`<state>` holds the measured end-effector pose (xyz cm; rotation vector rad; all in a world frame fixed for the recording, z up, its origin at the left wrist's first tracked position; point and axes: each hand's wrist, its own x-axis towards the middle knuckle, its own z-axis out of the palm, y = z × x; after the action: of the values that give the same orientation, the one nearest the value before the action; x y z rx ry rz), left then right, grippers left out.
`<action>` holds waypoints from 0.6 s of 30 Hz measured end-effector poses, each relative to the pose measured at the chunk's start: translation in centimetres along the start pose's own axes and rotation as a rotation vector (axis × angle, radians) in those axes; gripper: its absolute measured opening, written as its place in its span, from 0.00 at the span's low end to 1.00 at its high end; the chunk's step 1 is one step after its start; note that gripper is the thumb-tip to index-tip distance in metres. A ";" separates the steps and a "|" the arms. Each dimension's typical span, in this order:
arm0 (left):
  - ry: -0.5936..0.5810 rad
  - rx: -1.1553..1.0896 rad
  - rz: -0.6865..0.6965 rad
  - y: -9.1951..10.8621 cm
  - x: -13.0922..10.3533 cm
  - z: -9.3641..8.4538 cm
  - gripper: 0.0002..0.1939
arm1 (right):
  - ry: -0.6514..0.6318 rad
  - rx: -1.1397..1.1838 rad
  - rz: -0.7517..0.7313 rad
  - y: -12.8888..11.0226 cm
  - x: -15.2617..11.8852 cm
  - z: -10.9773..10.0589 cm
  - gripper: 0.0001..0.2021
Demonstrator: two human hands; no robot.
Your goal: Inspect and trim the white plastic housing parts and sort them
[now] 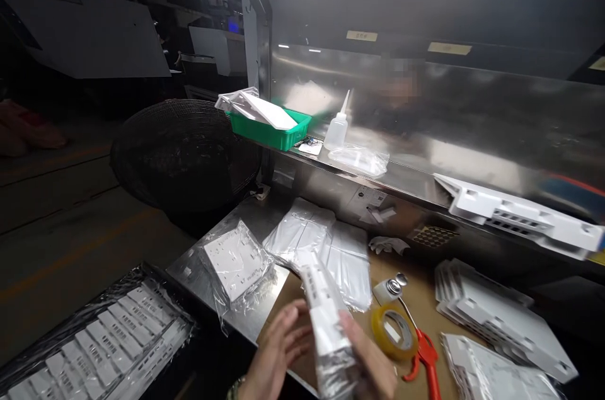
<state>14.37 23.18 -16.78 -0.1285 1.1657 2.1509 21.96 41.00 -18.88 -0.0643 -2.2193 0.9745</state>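
A white slotted plastic panel (326, 318) in a clear plastic bag stands on edge between my hands above the bench. My right hand (371, 349) grips it from the right, with its far fingers hidden behind the panel. On the other side my left hand (281, 343) has its fingers apart, close to the panel with a gap showing. Beyond the panel lie stacks of clear plastic bags (305, 230). Another bagged white panel (239, 261) rests on the metal bench to the left.
A roll of yellow tape (394, 332), a red air gun (426, 353) and a small pump bottle (388, 290) are right of my hands. Stacked white panels (501, 318) sit farther right. A box of bagged panels (101, 343) is lower left. The shelf carries a green bin (271, 132) and squeeze bottle (336, 131).
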 end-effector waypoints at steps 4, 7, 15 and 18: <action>0.217 -0.248 -0.159 2.0 -0.8 -2.7 0.18 | -0.362 0.033 -0.536 -4.2 1.7 3.5 0.21; 0.477 -0.249 0.002 1.7 -0.7 -6.0 0.16 | -0.448 0.039 -0.642 -6.0 2.3 5.0 0.18; 0.819 -0.117 0.380 7.5 5.6 -15.6 0.23 | -0.324 -0.001 -0.331 -0.8 -1.9 2.1 0.10; 0.866 -0.050 0.382 8.7 6.9 -15.7 0.21 | -0.195 -0.036 -0.107 3.3 -4.3 -2.0 0.14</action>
<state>0.37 11.37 -22.68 -1.0117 1.7027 2.5357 25.73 43.26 -22.64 0.1378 -2.3912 0.9159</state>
